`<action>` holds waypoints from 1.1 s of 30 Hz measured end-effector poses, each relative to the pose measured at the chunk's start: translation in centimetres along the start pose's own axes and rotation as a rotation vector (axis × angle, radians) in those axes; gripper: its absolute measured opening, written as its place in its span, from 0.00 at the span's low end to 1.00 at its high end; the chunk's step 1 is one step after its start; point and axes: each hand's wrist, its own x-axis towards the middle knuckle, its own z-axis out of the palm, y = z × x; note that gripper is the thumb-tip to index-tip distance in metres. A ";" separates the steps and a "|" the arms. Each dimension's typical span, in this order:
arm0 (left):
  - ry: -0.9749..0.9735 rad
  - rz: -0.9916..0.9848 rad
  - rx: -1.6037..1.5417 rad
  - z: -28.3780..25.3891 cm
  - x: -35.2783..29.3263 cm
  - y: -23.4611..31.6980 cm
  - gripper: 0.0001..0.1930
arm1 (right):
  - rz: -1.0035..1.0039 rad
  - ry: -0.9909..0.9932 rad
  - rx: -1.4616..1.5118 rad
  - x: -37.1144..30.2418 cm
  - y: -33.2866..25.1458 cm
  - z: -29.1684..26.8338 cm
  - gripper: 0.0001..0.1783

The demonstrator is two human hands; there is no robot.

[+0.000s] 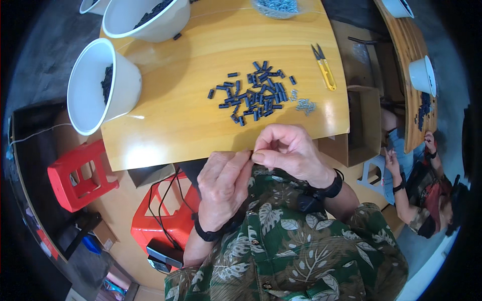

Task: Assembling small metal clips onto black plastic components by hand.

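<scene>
My left hand (223, 183) and my right hand (291, 155) meet just off the near edge of the wooden table (165, 120). Both have their fingertips pinched together. Whatever lies between the fingertips is hidden or too small to name. Beyond them, a loose pile of short black cylindrical pieces (258, 93) is spread on the tabletop. A small heap of tiny silvery metal parts (305, 106) sits at its right. Farther right lie yellow-handled thread snips (326, 70), with their dark blades pointing away from me.
White buckets (125, 83) holding black pieces stand at the left of the table. A clear bowl (261, 11) of silvery parts is at the far edge. Red stools (83, 175) stand below left. An open cardboard box (364, 125) is at right, near another person (427, 195) at a second table (414, 45).
</scene>
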 end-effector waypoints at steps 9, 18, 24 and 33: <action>-0.028 0.100 -0.059 -0.5 0.0 -0.1 0.16 | 0.218 -0.308 0.111 0.5 0.2 -0.6 0.22; -0.102 0.173 -0.029 -1.2 0.0 0.1 0.17 | 0.322 -0.392 0.350 0.8 2.3 -0.5 0.22; -0.107 0.197 -0.032 -1.5 0.0 0.3 0.18 | 0.307 -0.383 0.450 0.3 2.4 0.5 0.19; -0.041 0.184 -0.025 -1.6 -0.7 -0.5 0.17 | 0.309 -0.363 0.382 0.6 1.7 1.0 0.16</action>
